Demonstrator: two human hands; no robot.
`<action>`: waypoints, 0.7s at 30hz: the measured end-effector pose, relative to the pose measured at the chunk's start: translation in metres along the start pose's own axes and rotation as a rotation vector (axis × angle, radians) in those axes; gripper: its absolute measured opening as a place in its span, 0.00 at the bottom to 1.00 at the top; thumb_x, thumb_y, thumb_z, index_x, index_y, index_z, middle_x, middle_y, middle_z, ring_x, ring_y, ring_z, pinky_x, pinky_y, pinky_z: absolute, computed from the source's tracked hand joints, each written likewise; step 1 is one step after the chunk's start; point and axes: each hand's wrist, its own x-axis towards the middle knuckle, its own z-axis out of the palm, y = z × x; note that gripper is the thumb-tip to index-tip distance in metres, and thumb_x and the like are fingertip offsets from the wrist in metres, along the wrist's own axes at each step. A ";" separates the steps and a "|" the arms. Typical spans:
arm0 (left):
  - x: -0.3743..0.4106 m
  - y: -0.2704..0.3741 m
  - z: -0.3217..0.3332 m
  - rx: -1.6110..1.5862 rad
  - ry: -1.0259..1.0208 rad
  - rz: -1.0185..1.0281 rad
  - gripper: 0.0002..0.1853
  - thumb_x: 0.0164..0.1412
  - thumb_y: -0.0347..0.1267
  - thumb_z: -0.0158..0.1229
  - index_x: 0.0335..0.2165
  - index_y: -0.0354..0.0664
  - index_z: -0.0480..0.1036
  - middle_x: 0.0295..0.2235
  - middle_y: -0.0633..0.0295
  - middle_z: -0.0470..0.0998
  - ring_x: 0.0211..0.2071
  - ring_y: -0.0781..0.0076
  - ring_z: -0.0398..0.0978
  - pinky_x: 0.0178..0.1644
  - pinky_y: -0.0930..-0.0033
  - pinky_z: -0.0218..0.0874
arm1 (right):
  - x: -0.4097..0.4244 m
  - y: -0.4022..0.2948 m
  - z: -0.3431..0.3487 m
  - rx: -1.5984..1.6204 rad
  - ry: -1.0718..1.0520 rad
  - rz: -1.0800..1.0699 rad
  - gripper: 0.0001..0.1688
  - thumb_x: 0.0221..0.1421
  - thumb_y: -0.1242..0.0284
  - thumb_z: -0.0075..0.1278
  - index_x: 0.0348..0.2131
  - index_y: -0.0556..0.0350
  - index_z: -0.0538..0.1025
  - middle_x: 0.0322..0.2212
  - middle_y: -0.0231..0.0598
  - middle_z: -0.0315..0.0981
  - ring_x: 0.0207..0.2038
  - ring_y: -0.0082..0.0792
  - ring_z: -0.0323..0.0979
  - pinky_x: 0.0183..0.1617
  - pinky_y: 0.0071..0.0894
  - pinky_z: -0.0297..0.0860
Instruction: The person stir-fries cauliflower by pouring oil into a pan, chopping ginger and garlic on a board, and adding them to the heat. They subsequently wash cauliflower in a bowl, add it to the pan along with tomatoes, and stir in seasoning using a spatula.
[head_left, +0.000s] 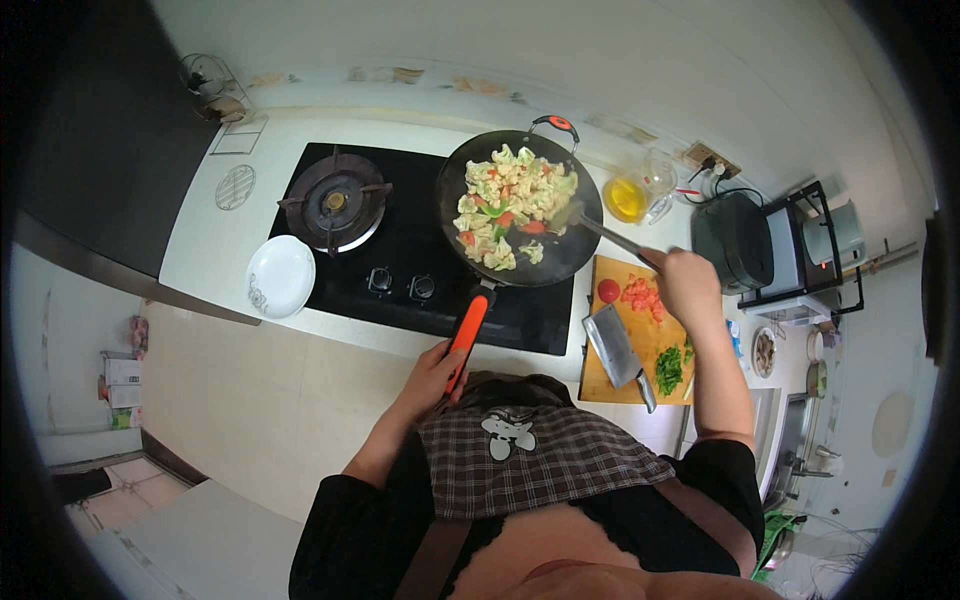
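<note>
My left hand (433, 376) is closed around the orange and black handle of a dark wok (564, 259), which sits over the right side of the gas cooktop (517, 315). In the wok lie cauliflower florets (529, 180) mixed with red pieces that look like tomato and a few green pepper pieces. My right hand (686, 289) grips a metal spatula (616, 238); its blade rests among the food at the right side of the wok and looks blurred. Below my right forearm is a wooden cutting board (596, 379).
The board holds a cleaver (613, 345), diced tomato (643, 296), a tomato piece (608, 290) and chopped greens (668, 369). An oil jug (628, 198) stands right of the wok. Left are a bare burner (335, 201) and a white plate (280, 277). A dark appliance (731, 240) stands at right.
</note>
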 end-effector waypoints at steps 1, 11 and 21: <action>0.001 0.001 0.000 0.022 -0.020 -0.003 0.14 0.62 0.38 0.45 0.36 0.38 0.64 0.19 0.64 0.67 0.12 0.78 0.63 0.16 0.77 0.54 | 0.009 0.000 0.019 0.055 0.029 -0.001 0.22 0.44 0.77 0.48 0.43 0.44 0.75 0.23 0.46 0.71 0.29 0.46 0.71 0.34 0.42 0.68; -0.002 0.001 -0.003 0.018 -0.018 0.002 0.16 0.63 0.39 0.44 0.40 0.37 0.64 0.20 0.63 0.69 0.13 0.77 0.64 0.17 0.76 0.56 | 0.023 0.032 0.072 0.678 0.142 0.028 0.20 0.54 0.71 0.47 0.47 0.59 0.70 0.24 0.56 0.72 0.25 0.48 0.72 0.30 0.37 0.66; 0.001 -0.005 -0.010 0.025 -0.028 -0.016 0.15 0.63 0.40 0.43 0.40 0.38 0.63 0.19 0.63 0.68 0.12 0.76 0.64 0.15 0.75 0.56 | 0.036 -0.040 0.104 1.876 -0.719 0.452 0.18 0.60 0.65 0.41 0.47 0.53 0.68 0.18 0.32 0.64 0.11 0.14 0.51 0.12 0.14 0.46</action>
